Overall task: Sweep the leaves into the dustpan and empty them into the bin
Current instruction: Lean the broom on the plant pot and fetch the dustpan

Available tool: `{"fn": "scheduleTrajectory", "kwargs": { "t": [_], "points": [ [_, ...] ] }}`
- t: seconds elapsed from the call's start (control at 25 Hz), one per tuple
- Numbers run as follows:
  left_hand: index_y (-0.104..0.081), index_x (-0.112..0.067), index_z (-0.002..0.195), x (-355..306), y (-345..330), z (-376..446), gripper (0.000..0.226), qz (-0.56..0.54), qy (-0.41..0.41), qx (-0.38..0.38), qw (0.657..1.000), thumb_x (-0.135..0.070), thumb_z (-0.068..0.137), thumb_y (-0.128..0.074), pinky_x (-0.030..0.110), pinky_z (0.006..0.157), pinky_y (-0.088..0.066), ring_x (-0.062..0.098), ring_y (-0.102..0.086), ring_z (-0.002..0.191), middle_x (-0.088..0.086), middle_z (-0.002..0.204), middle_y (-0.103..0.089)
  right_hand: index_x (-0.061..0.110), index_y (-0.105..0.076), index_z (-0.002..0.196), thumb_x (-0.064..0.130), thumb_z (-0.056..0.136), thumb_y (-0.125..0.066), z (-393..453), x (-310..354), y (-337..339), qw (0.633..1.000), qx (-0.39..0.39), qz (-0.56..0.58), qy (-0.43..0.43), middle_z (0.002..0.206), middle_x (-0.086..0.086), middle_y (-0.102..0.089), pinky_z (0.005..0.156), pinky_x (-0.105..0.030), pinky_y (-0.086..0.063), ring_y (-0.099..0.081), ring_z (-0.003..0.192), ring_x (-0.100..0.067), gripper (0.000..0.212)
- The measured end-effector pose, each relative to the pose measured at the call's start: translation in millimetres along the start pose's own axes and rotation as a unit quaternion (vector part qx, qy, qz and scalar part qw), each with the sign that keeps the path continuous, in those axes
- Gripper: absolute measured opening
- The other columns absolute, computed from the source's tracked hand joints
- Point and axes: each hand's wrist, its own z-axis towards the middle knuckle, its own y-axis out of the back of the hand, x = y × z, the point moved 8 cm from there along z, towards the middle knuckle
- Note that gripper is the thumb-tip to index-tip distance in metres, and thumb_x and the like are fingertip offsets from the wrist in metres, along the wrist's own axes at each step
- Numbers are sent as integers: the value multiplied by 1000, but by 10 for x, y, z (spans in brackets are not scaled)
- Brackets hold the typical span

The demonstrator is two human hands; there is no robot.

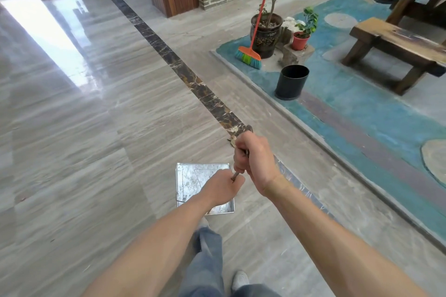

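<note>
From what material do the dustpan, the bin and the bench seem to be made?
Dustpan: looks like bare sheet metal, shiny grey with reflections and folded rims. Bin: smooth matte black, plastic or painted metal; unclear which. Bench: thick solid wood, brown, visible grain, worn top.

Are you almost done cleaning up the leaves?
Nearly. The broom is parked against the big pot. Both hands, left and right, grip the dustpan handle. Still left: tipping it into the black bin.
</note>
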Motion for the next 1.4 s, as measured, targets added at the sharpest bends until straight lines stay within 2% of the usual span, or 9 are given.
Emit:
{"fn": "scheduleTrajectory", "kwargs": {
  "t": [0.24, 0.4, 0.56, 0.68, 0.8, 1.0, 1.16, 1.28, 1.4],
  "points": [
    [-41, -10, 68, 181, 159, 1218, 37, 29, 1, 86, 996, -38, 91, -37, 33, 54, -30, 20, -37, 56, 8, 61, -45, 16, -35, 41, 9, 85, -43, 1149, -193, 123, 995, -44, -63, -62, 39, 2, -33, 57, -36, -36, -33, 39, -14, 45],
    [-52, -2, 80, 462, 259, 1958, 36, 13, 37, 137, 990, -32, 90, -35, 42, 66, -45, 27, -55, 72, 12, 81, -63, 6, -43, 59, 15, 84, -45, 1973, -573, 137, 981, -68, -122, -138, 44, -1, -44, 62, -36, -44, -48, 53, -20, 27],
    [-54, -11, 101, 772, 138, 2570, 23, 17, 54, 132, 990, -20, 91, -35, 46, 76, -53, 34, -63, 89, 13, 95, -67, 7, -45, 65, 25, 83, -47, 2622, -1183, 193, 960, -90, -186, -189, 60, -8, -47, 64, -35, -39, -43, 59, -19, 25],
    [-54, -3, 118, 910, -126, 2894, 29, 67, 56, 173, 981, -9, 95, -38, 42, 81, -47, 38, -61, 102, 18, 112, -65, 9, -39, 63, 24, 88, -48, 2956, -1733, 385, 945, -121, -204, -228, 62, -5, -44, 64, -35, -34, -39, 63, -21, 31],
    [-57, 0, 117, 1130, -459, 3312, 29, 106, 46, 232, 966, -7, 95, -39, 40, 81, -45, 38, -59, 107, 20, 115, -64, 13, -35, 63, 21, 95, -46, 3263, -2295, 610, 931, -117, -220, -266, 61, 0, -43, 62, -34, -30, -38, 63, -20, 35],
    [-58, -2, 108, 1426, -941, 3817, 25, 142, 59, 290, 945, -6, 94, -37, 36, 69, -41, 35, -62, 97, 17, 106, -67, 15, -30, 64, 23, 96, -43, 3623, -2835, 981, 917, -106, -240, -299, 62, 1, -38, 61, -35, -30, -35, 68, -23, 36],
    [-53, -9, 90, 1513, -1010, 4094, 14, 140, 61, 265, 952, -11, 92, -39, 41, 76, -48, 34, -62, 92, 13, 95, -65, 19, -33, 62, 24, 96, -42, 3837, -2932, 1106, 917, -140, -229, -296, 64, 2, -41, 70, -38, -36, -40, 72, -25, 35],
    [-56, -6, 102, 1529, -1053, 4167, 19, 155, 68, 277, 946, -13, 95, -39, 44, 88, -49, 33, -60, 100, 14, 103, -64, 21, -35, 63, 23, 96, -41, 3874, -2931, 1151, 913, -171, -210, -304, 66, 3, -44, 75, -42, -40, -43, 74, -26, 34],
    [-57, -6, 103, 1474, -1059, 4291, 22, 164, 56, 277, 945, -13, 94, -39, 44, 85, -51, 31, -62, 99, 13, 103, -66, 20, -38, 65, 24, 96, -40, 3953, -2919, 1252, 912, -186, -195, -309, 68, 1, -49, 74, -41, -41, -45, 73, -25, 32]
  ]
}}
